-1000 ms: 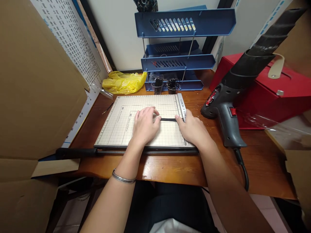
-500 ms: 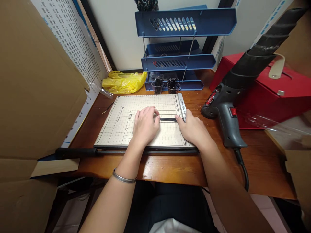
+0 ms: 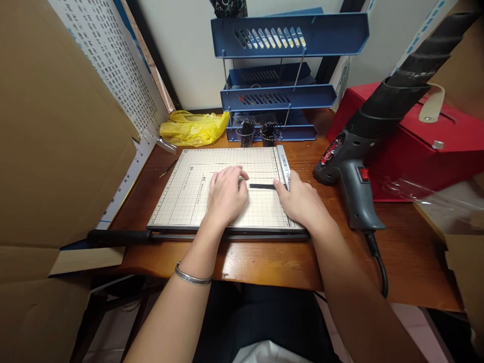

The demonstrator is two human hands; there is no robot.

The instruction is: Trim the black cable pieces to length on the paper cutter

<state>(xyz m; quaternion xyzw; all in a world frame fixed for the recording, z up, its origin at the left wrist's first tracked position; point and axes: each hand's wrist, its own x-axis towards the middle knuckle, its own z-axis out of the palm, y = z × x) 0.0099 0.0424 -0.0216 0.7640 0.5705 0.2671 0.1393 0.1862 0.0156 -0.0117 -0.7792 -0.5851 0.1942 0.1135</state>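
Observation:
A paper cutter board (image 3: 181, 201) printed with a grid lies flat on the desk, its black-handled blade arm (image 3: 119, 237) lowered along the near edge. Across its right part runs a short, flat bundle of thin black strands (image 3: 261, 186). My right hand (image 3: 304, 201) presses the thumb onto the right end of the strands, fingers over the metal ruler edge (image 3: 283, 164). Just left of the strands' other end, my left hand (image 3: 228, 195) rests on the board with curled fingers and thumb close together. Whatever lies between those fingertips is hidden.
A heat gun (image 3: 355, 176) stands at the right before a red box (image 3: 416, 131). Two clear cups (image 3: 245, 137) of black strands sit behind the board, under blue tray shelves (image 3: 278, 96). A yellow bag (image 3: 194, 128) lies back left, beside a cardboard wall (image 3: 64, 126).
A small gap now shows between my left fingertips and the strands' left end, where they met before. Both hands otherwise stay in place.

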